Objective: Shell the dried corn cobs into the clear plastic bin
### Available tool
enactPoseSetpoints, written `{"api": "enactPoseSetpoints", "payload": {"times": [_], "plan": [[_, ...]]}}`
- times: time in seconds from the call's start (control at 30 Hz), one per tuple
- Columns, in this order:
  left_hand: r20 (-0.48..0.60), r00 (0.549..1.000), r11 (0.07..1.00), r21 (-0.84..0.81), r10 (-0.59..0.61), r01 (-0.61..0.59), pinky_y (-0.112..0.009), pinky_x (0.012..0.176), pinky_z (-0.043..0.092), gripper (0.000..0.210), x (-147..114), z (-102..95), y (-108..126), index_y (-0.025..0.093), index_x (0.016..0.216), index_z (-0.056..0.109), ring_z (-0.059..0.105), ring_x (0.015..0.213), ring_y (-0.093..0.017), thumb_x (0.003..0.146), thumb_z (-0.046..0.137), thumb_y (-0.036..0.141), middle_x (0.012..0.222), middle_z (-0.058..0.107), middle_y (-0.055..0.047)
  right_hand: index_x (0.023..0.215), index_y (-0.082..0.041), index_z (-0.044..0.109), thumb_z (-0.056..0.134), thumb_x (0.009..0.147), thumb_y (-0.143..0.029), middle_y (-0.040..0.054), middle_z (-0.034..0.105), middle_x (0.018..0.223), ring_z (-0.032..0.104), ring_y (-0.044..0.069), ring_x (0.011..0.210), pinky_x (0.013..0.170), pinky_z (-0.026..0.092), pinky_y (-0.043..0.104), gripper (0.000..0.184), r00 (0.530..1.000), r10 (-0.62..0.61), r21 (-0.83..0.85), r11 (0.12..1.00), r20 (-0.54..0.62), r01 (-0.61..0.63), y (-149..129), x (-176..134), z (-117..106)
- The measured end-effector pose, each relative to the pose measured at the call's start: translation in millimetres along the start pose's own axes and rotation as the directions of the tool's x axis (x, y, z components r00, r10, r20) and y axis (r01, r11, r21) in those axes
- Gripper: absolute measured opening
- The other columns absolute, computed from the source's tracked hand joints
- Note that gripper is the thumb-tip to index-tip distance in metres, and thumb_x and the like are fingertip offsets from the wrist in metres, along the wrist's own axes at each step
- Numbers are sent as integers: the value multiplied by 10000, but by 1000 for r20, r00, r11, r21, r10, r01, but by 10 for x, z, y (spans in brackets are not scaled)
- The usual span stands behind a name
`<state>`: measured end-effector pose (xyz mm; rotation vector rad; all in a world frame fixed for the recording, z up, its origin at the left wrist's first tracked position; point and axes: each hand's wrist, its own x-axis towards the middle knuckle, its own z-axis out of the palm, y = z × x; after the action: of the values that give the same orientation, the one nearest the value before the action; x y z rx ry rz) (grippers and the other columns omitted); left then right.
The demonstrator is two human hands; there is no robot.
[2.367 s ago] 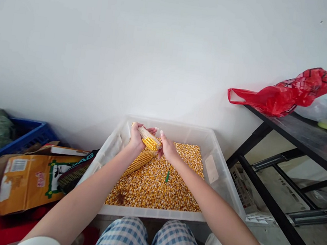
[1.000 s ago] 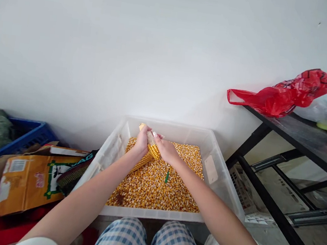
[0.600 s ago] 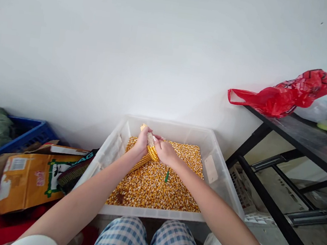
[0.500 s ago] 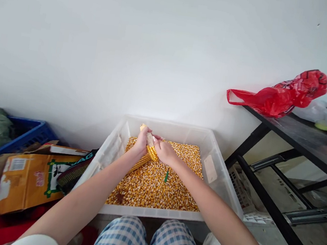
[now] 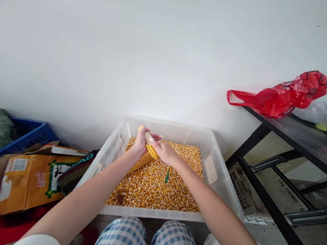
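Over a translucent plastic bin (image 5: pixel 220 194), both my hands are on a corn cob (image 5: pixel 151 150). Part of the cob is bare and pale; yellow kernels still cover its lower side. My left hand (image 5: pixel 140 141) wraps around it from the left. From the right, my right hand (image 5: pixel 162 150) closes on it with the thumb against the kernels. Another ear of corn (image 5: pixel 140 164) lies below my left hand on the loose kernels (image 5: pixel 154 189). A small green piece (image 5: pixel 166 177) rests on the kernels.
A black table (image 5: pixel 300 136) with a red plastic bag (image 5: pixel 287 98) stands on the right. To the left are a cardboard box (image 5: pixel 27 181), a dark mesh bag (image 5: pixel 75 175) and a blue crate (image 5: pixel 29 137). The white wall (image 5: pixel 173 51) rises behind the bin.
Both hands stay on the cob in nearly the same place. My right thumb and fingers have shifted slightly along it, and the fingers behind it show a little more.
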<state>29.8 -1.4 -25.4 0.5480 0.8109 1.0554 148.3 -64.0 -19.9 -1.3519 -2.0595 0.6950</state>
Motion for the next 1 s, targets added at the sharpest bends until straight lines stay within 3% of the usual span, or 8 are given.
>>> {"api": "enactPoseSetpoints", "payload": {"times": [0.17, 0.3, 0.37, 0.47, 0.53, 0.63, 0.8, 1.0], "plan": [[7, 1000, 999, -47, -18, 19, -344, 571, 510, 151, -51, 16, 4, 173, 571, 493, 615, 583, -241, 599, 433, 309, 559, 624, -106, 785, -172, 617, 122, 832, -629, 21, 527, 510, 540, 142, 535, 588, 423, 252, 676, 998, 31, 74, 997, 58, -36, 59, 20, -5], [82, 997, 996, -88, 9, -2, -388, 574, 511, 126, -106, 52, 33, 182, 588, 484, 620, 620, -267, 596, 457, 305, 559, 615, -84, 955, -175, 606, 110, 829, -633, -8, 500, 482, 454, 111, 399, 510, 422, 254, 686, 992, 125, 196, 973, 9, -124, 115, 57, 25], [87, 996, 997, -82, 6, 2, -404, 542, 502, 164, -114, 64, 47, 177, 607, 497, 612, 605, -279, 603, 459, 336, 579, 619, -98, 1057, -194, 579, 106, 836, -623, 1, 550, 539, 504, 127, 457, 546, 441, 264, 675, 991, 128, 245, 963, -37, -115, 138, 82, 47], [24, 1000, 997, -78, 16, -14, -393, 504, 488, 215, -100, 64, 61, 164, 646, 521, 596, 560, -270, 609, 457, 366, 585, 616, -110, 1038, -199, 606, 80, 846, -603, 46, 646, 759, 599, 166, 727, 709, 453, 287, 690, 982, 142, 270, 957, -126, -104, 153, 104, 66], [-21, 1000, 997, -73, 24, -25, -382, 503, 485, 243, -86, 57, 66, 158, 675, 535, 593, 555, -266, 610, 460, 380, 565, 606, -107, 982, -204, 633, 85, 852, -594, 57, 657, 889, 588, 176, 878, 796, 422, 292, 685, 978, 132, 217, 972, -163, -95, 144, 99, 60], [-68, 997, 999, -33, 35, -38, -364, 511, 482, 279, -73, 49, 60, 149, 706, 545, 593, 554, -259, 612, 462, 400, 523, 587, -94, 1013, -219, 611, 153, 851, -599, 47, 649, 954, 576, 174, 915, 806, 399, 278, 617, 986, 67, 113, 992, -150, -50, 107, 62, 51], [-179, 968, 984, 50, 175, -168, -321, 559, 482, 251, -79, 64, 3, 142, 741, 540, 593, 544, -214, 610, 487, 350, 530, 604, -76, 1015, -171, 582, 233, 841, -605, 63, 648, 870, 589, 171, 795, 693, 395, 244, 584, 994, 48, 9, 999, -101, -47, 50, -3, 105], [-183, 980, 997, 14, 82, -81, -334, 540, 491, 235, -78, 50, -32, 136, 711, 552, 596, 541, -231, 620, 462, 333, 508, 589, -84, 800, -150, 618, 127, 879, -550, 38, 586, 570, 583, 164, 647, 645, 394, 239, 638, 1000, 29, -71, 997, -12, -30, -12, -10, 61]]}}
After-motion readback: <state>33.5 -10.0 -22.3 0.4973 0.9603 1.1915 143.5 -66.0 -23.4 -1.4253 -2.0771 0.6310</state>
